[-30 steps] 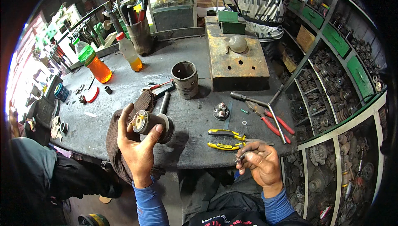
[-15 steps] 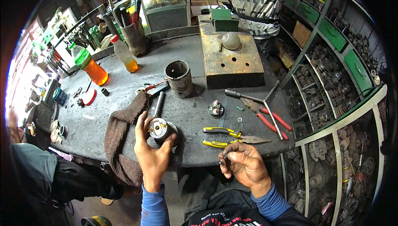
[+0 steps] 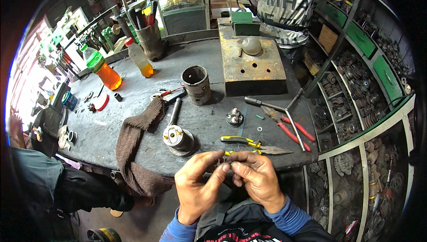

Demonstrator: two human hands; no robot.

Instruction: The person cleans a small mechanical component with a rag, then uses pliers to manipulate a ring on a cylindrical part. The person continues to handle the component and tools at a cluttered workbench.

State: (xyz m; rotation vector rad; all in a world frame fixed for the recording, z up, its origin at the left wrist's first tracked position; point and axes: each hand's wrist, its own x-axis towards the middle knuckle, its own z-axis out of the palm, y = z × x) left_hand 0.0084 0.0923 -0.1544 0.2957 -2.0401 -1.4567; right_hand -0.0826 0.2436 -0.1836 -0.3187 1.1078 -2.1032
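My left hand [image 3: 200, 186] and my right hand [image 3: 255, 180] meet just off the bench's front edge, both pinching a small dark metal piece [image 3: 224, 162], mostly hidden by my fingers. Behind and left of them, a cylindrical metal component [image 3: 177, 140] with a pale top face stands on the bench beside a metal rod [image 3: 175, 113]. A brown knit cloth [image 3: 129, 140] drapes over the front edge. Behind my hands lie yellow-black long-nose pliers [image 3: 240, 140], red-handled pliers [image 3: 291, 131] and a small round terminal part [image 3: 235, 116].
An open metal cylinder [image 3: 195, 88], two bottles [image 3: 104, 68] and a rusty steel box [image 3: 255, 71] are on the bench [image 3: 89, 140]. Parts shelves [image 3: 349, 108] line the right. A person in a printed shirt [image 3: 287, 6] is behind; another's leg [image 3: 93, 188] shows at left.
My left hand has released the cylindrical component, leaving it on the bench, and moved right to join my right hand at the small piece. My right hand has shifted left.
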